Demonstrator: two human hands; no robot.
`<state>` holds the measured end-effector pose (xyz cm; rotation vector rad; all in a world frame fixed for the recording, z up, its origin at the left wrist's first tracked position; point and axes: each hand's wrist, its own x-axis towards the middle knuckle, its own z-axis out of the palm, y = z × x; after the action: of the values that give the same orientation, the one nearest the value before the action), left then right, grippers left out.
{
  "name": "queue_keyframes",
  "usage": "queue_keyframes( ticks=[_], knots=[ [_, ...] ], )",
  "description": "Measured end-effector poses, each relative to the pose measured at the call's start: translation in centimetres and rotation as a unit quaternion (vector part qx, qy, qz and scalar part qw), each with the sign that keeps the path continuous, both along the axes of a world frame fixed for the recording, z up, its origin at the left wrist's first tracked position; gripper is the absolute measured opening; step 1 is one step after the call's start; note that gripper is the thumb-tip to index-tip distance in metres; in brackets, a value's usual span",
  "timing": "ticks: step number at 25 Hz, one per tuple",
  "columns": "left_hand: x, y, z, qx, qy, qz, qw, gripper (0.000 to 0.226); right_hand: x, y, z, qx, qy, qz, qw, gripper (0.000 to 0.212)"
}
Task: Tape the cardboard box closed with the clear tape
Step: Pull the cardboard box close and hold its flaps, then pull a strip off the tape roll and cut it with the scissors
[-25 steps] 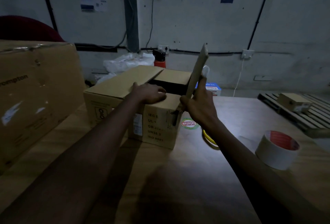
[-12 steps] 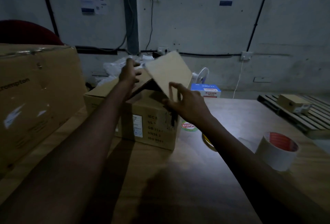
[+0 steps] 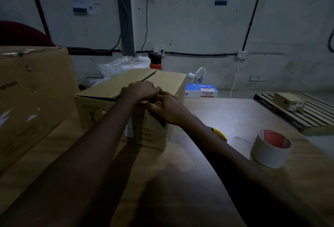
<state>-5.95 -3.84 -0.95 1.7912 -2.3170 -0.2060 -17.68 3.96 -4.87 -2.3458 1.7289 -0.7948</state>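
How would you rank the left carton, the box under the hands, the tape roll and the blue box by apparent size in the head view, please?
1. left carton
2. cardboard box
3. tape roll, though it sits nearer the camera, so this is unsure
4. blue box

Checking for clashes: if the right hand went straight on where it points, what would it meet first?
Most likely the left hand, which lies right ahead of it on the cardboard box.

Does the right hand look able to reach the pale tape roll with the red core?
Likely yes: the pale tape roll stands on the wooden table right of the right hand, with nothing standing in the way.
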Motion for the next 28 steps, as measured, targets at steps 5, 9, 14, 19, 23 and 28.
queue_keyframes(
  ticks=[5,9,14,19,23,28],
  knots=[
    [1.3,-5.4,-3.1,-0.002,0.005,-0.002,1.000,0.076,1.2,-1.8,-0.1,0.015,-0.011,0.014,1.000,0.048],
    [-1.2,-0.2,-0.9,-0.038,0.024,-0.013,0.999,0.065,-1.6,-0.3,0.3,0.025,-0.023,0.034,0.999,0.046],
    [-10.1,5.0,-0.9,-0.117,0.162,-0.168,0.965,0.039,-9.3,5.1,0.6,-0.065,0.007,-0.178,0.982,0.020],
    [-19.3,7.0,-4.4,0.052,0.258,-0.296,0.918,0.060,-16.8,10.9,0.1,-0.042,0.098,-0.381,0.919,0.013],
    [-22.9,6.7,-8.6,0.178,0.254,-0.270,0.911,0.075,-19.3,12.9,-1.6,0.056,0.105,-0.426,0.897,0.032],
    [-24.4,6.6,-10.9,0.182,0.315,-0.255,0.896,0.042,-19.9,13.4,-2.6,0.119,0.132,-0.440,0.880,0.039]
  ],
)
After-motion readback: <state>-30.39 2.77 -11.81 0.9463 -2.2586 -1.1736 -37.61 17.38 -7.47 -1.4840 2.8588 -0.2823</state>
